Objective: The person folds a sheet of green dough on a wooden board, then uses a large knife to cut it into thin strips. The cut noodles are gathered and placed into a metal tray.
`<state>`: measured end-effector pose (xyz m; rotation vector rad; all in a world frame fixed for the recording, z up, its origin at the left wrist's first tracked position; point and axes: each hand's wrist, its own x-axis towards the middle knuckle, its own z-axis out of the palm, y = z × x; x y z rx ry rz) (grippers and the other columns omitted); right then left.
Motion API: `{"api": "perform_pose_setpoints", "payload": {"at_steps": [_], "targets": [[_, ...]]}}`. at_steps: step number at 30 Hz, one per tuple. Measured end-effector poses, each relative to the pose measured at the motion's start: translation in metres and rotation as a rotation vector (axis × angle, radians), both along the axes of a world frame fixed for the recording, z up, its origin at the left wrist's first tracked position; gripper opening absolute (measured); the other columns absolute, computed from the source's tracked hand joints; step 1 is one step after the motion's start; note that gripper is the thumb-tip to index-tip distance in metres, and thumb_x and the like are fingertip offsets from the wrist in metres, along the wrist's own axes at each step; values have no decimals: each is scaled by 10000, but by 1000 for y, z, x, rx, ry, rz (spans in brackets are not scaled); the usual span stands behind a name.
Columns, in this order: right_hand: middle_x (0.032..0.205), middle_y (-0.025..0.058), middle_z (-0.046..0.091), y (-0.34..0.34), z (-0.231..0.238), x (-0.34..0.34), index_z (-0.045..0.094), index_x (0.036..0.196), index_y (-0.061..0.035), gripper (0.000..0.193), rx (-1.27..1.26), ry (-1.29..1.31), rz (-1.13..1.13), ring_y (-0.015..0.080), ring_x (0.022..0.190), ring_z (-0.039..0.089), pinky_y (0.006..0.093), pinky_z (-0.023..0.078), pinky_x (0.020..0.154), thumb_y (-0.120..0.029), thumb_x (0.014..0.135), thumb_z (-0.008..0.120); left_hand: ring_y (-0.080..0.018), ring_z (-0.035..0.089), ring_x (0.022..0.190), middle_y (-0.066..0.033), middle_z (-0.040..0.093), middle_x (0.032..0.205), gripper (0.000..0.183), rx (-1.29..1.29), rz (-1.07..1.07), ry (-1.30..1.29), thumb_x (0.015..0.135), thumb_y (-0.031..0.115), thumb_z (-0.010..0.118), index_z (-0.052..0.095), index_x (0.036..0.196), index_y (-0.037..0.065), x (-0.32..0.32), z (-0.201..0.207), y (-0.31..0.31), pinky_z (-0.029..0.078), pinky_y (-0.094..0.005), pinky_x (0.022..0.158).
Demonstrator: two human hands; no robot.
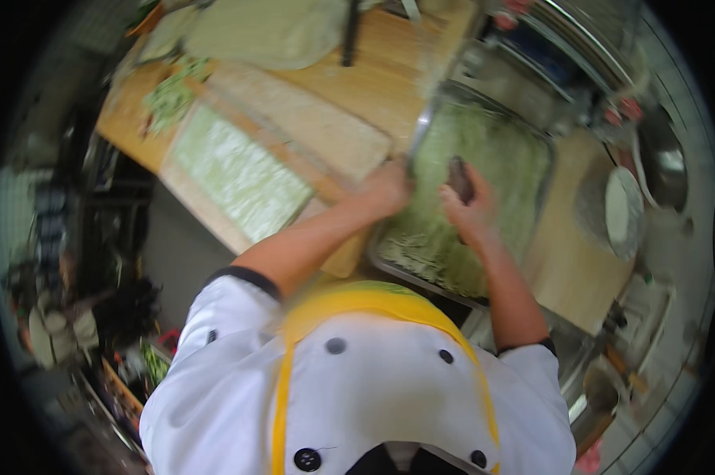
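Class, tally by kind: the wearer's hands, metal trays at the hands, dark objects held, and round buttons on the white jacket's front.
Hands (left hand, right hand): 2
Metal tray: 1
Dark object: 1
Round buttons: 4
Total: 8

Beneath the right grip [474, 207], the tray [423, 125] was glossy metal around a matt, rough green layer [516, 158]; the dark tool [460, 179] within that grip looked smooth (material too blurred to tell). Beyond the left grip [387, 188], the tabletop [381, 87] was smooth wood; leftward, a green slab [239, 174] looked powdery.
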<state>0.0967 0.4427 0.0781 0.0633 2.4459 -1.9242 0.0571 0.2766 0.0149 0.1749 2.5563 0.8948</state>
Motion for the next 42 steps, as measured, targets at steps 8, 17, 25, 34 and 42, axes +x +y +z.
{"api": "perform_pose_setpoints", "payload": {"at_steps": [8, 17, 25, 34, 42], "targets": [[653, 5, 491, -17, 20, -6, 490, 974, -35, 231, -342, -34, 213, 60, 546, 459, 240, 399, 496, -124, 818, 635, -360, 534, 1054, -232, 551, 1125, 320, 282, 153, 426, 827, 165, 543, 546, 1110, 15, 16, 13, -35, 423, -402, 900], [664, 103, 534, -61, 3, 7, 501, 897, -2, 306, 108, -227, 272, 171, 610, 523, 311, 441, 592, -231, 794, 676, -404, 316, 1261, -288, 358, 1319, 610, -85, 822, 841, 770, 128, 621, 373, 1296, -58, -76, -12, -270, 283, -411, 1051], [626, 113, 538, -90, -6, 5, 484, 883, 22, 310, 136, -527, 339, 240, 576, 535, 360, 434, 557, -245, 838, 635, -434, 232, 1306, -328, 229, 1389, 684, -37, 913, 747, 723, 12, 600, 288, 1319, -116, -113, -45, -266, 222, -405, 1092], [930, 261, 600, -87, -4, -1, 475, 1213, 18, 422, 186, -354, 441, 365, 866, 605, 377, 466, 774, -250, 894, 539, -444, 296, 1268, -333, 246, 1380, 595, 12, 905, 802, 701, 15, 593, 406, 1249, -119, -111, -47, -263, 263, -400, 1072], [917, 273, 597, -98, 15, 5, 465, 1241, 21, 421, 236, -178, 609, 424, 852, 570, 430, 441, 763, -240, 913, 513, -331, 360, 1275, -268, 266, 1416, 575, 478, 926, 756, 750, 17, 553, 392, 1286, -116, -106, -52, -275, 308, -336, 1046]]}}
